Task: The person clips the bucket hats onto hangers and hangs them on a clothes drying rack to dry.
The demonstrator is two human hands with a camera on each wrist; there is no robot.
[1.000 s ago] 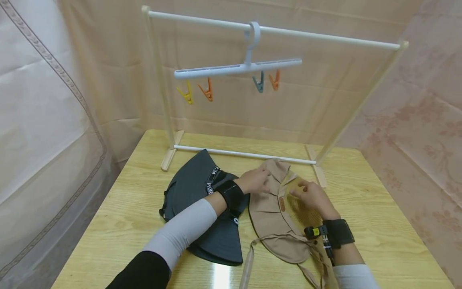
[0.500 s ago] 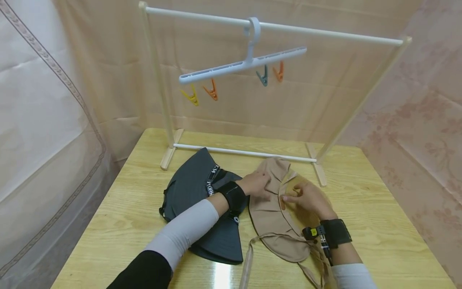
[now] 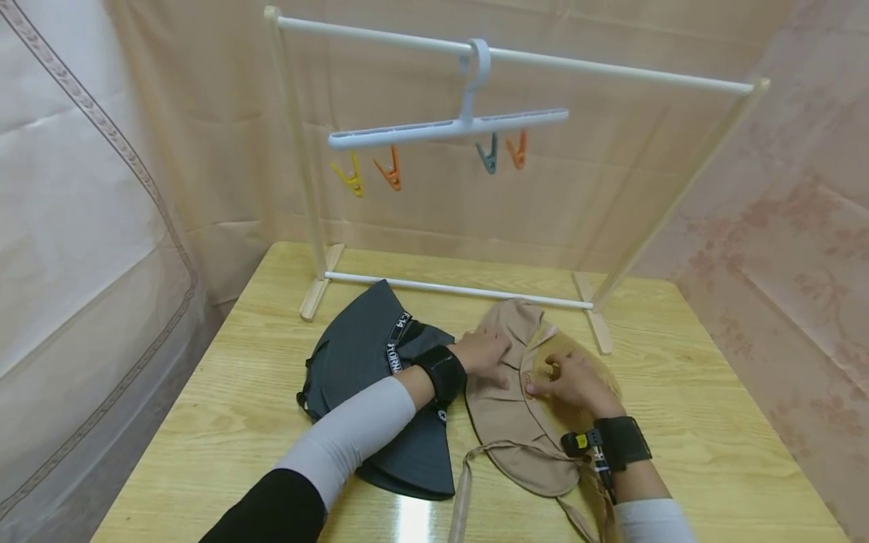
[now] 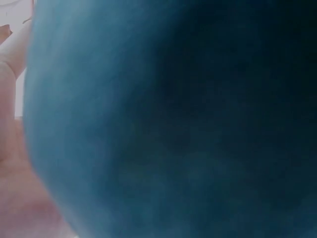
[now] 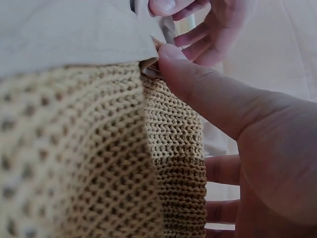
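Observation:
A beige sun hat (image 3: 502, 407) with a knitted straw-coloured crown (image 3: 566, 403) and long fabric ties lies folded flat on the table. My left hand (image 3: 480, 353) holds its pleated brim, fingers bent and thumb lower down. My right hand (image 3: 573, 383) pinches the crown's edge by the small brown label; in the right wrist view, the right thumb (image 5: 198, 89) presses the fabric edge and other fingers lie behind the knit (image 5: 178, 148). Under my left forearm lies a dark grey hat (image 3: 353, 362) with a lettered band. Blurred dark fabric (image 4: 148, 124) hides most of the left wrist view.
Behind the hats stands a white-barred rack (image 3: 611, 68) on wooden feet. From its top bar hangs a pale hanger (image 3: 441, 130) with several clips, including a yellow clip (image 3: 349, 181) and a blue-grey clip (image 3: 487, 154). Curtains surround the wooden table (image 3: 224, 430).
My right hand has moved left and slightly down onto the label area of the crown, its thumb and finger closing there. My left hand stays at the brim. The hanger swings slightly.

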